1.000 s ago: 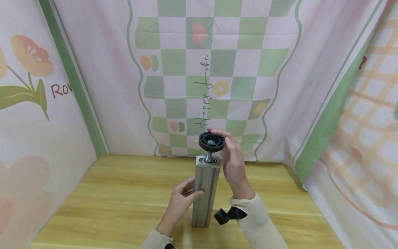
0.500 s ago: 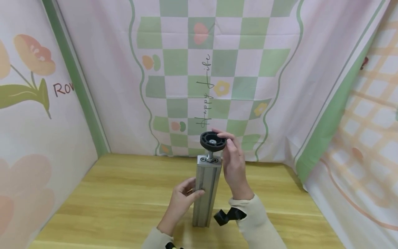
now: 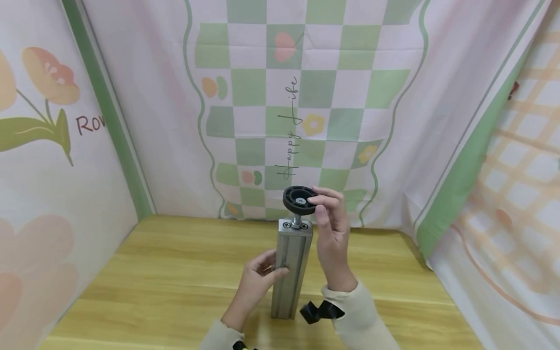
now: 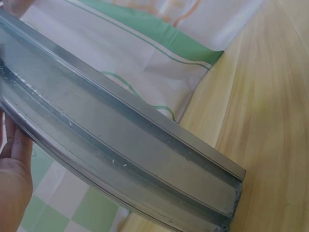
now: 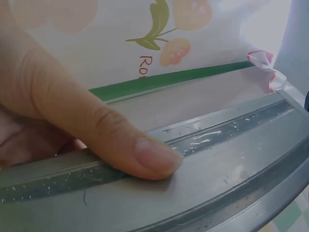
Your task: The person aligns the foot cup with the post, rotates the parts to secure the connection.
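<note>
A silver aluminium profile (image 3: 288, 272) stands upright on the wooden table, an end plate fixed on top. From that plate rises a threaded stud carrying a black round levelling foot (image 3: 299, 200), slightly tilted. My left hand (image 3: 258, 279) grips the profile about mid-height, thumb (image 5: 154, 157) pressed on its grooved face and fingers (image 4: 19, 145) behind it. At the foot's right side my right hand (image 3: 334, 233) pinches the rim between thumb and curled fingers, one fingertip reaching over the top. The wrist views show the grooved profile close up; the levelling foot is outside both.
The wooden table (image 3: 183, 272) runs back to a printed curtain (image 3: 245, 121). Side curtains (image 3: 65, 194) close in the left and right. A black mount (image 3: 321, 312) sits on the right wrist, near the profile's lower part.
My right hand's fingers have slid from the far side of the rim towards its right side and lowered slightly. The left hand and the profile have stayed about in place.
</note>
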`<state>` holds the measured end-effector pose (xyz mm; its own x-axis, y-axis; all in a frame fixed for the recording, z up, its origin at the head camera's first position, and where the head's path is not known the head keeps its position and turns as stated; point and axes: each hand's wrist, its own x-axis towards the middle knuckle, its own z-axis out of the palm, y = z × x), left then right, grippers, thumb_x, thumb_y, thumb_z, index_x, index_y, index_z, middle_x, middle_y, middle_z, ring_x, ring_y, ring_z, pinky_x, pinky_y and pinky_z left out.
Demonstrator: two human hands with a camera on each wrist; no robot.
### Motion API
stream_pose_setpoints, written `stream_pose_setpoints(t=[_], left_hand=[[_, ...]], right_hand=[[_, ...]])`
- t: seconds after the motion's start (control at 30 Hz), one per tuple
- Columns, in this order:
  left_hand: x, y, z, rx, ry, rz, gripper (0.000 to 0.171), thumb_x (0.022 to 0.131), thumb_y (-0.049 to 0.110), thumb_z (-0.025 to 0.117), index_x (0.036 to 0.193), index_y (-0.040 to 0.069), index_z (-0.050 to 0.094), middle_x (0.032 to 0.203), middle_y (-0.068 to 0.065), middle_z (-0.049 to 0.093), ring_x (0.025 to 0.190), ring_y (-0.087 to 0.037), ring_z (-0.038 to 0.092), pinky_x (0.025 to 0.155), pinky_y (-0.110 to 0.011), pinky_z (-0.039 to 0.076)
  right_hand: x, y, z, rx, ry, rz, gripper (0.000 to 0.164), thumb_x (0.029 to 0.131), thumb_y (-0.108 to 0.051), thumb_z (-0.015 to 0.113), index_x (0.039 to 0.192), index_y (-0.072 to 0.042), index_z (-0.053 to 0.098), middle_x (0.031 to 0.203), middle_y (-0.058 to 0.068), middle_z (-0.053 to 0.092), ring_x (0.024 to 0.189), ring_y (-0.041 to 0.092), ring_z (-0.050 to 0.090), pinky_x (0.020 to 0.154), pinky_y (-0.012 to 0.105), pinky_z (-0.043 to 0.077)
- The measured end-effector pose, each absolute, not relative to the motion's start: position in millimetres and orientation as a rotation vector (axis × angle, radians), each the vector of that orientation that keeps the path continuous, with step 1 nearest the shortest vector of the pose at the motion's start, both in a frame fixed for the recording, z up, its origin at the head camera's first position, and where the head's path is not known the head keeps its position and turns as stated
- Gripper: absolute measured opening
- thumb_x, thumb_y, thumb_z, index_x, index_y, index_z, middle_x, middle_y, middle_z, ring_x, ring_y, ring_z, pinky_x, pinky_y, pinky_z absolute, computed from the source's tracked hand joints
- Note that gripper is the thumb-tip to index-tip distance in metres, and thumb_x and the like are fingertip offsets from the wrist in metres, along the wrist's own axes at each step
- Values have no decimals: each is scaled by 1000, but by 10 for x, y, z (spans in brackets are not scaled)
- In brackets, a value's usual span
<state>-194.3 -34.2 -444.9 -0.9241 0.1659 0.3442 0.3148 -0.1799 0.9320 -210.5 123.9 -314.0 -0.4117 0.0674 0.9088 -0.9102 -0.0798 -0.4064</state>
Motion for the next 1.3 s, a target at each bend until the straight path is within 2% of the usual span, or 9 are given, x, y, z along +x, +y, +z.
stream_pose_setpoints(t=[0.1,0.27,0.37,0.63,0.77,0.97,1.1,1.2,1.3], left_hand=[[-1947,-337,-4451,-576,-1928,-2269,44,87,6,78,127,-3,63,114,-16,68,101,-18,65,89,-31,56],[-1956,-333,-4452,-568,-1917,-2271,43,86,4,78,126,-4,64,112,-17,68,99,-18,65,88,-30,56],[-1959,-337,-4455,-565,-1924,-2265,43,87,4,78,126,-4,63,113,-18,68,99,-18,65,89,-30,56],[-1958,-343,-4458,-569,-1946,-2271,45,87,9,79,128,-1,64,117,-16,68,101,-19,65,88,-32,57],[-1954,-337,-4447,-569,-1932,-2274,43,87,6,78,127,-3,64,117,-19,68,100,-18,65,87,-31,57],[-1955,-328,-4454,-559,-1911,-2287,44,85,4,79,126,-4,64,116,-19,68,100,-19,66,89,-32,57],[-1960,-334,-4455,-557,-1912,-2303,45,86,7,80,127,-2,64,118,-17,67,103,-21,65,91,-34,56],[-1961,-336,-4465,-561,-1920,-2291,45,86,8,79,127,-3,63,117,-17,68,103,-20,65,91,-33,56],[-1958,-337,-4472,-562,-1930,-2280,44,87,8,79,127,-3,63,116,-17,68,102,-19,65,91,-32,56]], right_hand=[[-2080,1223,-3146,902,-1421,1451,28,106,-21,54,105,5,63,125,24,51,108,27,52,86,31,47],[-2041,1198,-3131,797,-1433,1198,35,101,-35,63,98,-1,72,115,27,53,87,20,51,71,26,42],[-2031,1176,-3100,792,-1416,1090,32,100,-33,65,96,-3,74,110,27,53,83,24,51,67,25,41],[-1977,1134,-3073,774,-1393,844,24,99,-25,61,102,-6,75,107,25,52,89,36,52,66,30,40],[-1971,1138,-3096,798,-1371,852,25,98,-20,57,109,-2,71,112,28,49,95,38,50,74,32,42],[-2012,1195,-3078,872,-1397,1047,37,94,-8,42,122,11,57,129,31,49,123,38,46,106,42,37],[-2053,1259,-3037,893,-1591,1311,45,101,-10,29,136,5,51,148,17,46,137,33,39,112,46,31],[-2120,1286,-3032,898,-1679,1487,48,105,-16,22,141,1,49,153,6,43,142,28,35,113,46,27],[-2204,1294,-3036,963,-1659,1627,49,108,-19,19,141,3,49,154,9,43,143,29,32,118,49,20]])
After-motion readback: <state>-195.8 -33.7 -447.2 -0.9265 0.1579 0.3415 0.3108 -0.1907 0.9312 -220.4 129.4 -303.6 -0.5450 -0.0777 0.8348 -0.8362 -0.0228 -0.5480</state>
